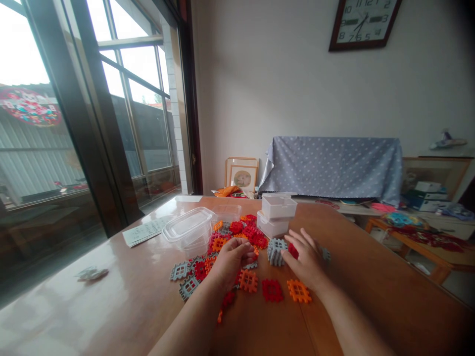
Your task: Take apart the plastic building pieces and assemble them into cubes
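Observation:
Loose interlocking plastic squares point(218, 244) in red, orange and grey lie in a pile on the table. Above the pile's right side, my left hand point(234, 254) has its fingers curled together; anything between them is hidden. My right hand point(306, 254) is spread, its thumb at the side of a stack of grey squares point(276, 251). Red squares point(293, 250) show partly under its fingers. Nearer to me, an orange-red square point(248, 281), a red square point(272, 290) and an orange square point(299, 290) lie in a row.
Clear plastic containers point(191, 225) stand behind the pile on the left. Two lidded boxes point(273, 225) are stacked behind the grey squares. Paper sheets point(144, 231) and a small plastic packet point(91, 273) lie on the left of the wooden table point(122, 316).

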Demonstrator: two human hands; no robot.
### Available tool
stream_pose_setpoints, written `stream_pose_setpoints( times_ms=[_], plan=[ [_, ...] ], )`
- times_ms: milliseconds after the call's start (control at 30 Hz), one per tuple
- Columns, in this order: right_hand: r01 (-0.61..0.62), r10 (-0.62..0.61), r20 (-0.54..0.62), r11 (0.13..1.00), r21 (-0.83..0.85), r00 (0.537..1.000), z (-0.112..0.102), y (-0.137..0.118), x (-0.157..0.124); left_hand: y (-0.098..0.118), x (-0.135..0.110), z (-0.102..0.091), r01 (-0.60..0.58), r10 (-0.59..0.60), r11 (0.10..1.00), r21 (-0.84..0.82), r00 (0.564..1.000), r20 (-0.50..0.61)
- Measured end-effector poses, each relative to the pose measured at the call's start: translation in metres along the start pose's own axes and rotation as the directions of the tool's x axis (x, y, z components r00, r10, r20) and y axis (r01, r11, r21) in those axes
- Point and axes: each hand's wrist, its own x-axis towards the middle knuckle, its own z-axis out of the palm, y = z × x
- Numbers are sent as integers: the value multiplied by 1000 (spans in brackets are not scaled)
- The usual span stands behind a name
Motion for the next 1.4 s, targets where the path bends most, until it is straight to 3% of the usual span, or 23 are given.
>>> stream_pose_setpoints(
  times_ms=[167,300,367,467,567,667,1067,1400],
  plan=[
    [97,-80,-109,982,163,991,-13,-17,-2,13,8,-20,-140,153,984,111,981,-117],
    [127,-127,-18,949,290,992,-19,-37,-9,15,14,-36,-206,284,900,385,946,-155],
    [115,-137,46,940,323,990,-18,-44,-13,11,13,-37,-226,352,769,598,930,-103],
    [73,-116,101,931,358,988,-13,-47,-18,0,9,-31,-245,377,451,858,924,66],
    [14,-56,97,921,389,994,-11,-45,-19,-12,3,-20,-267,336,131,955,918,211],
    [-30,3,64,906,423,998,-10,-41,-19,-18,1,-13,-254,301,-19,967,921,248],
    [-48,27,50,883,468,998,-14,-46,-18,-24,12,-9,-221,328,-64,973,916,230],
    [-37,15,48,861,508,999,-16,-51,-18,-25,17,-3,-144,241,-110,983,956,167]
  ],
)
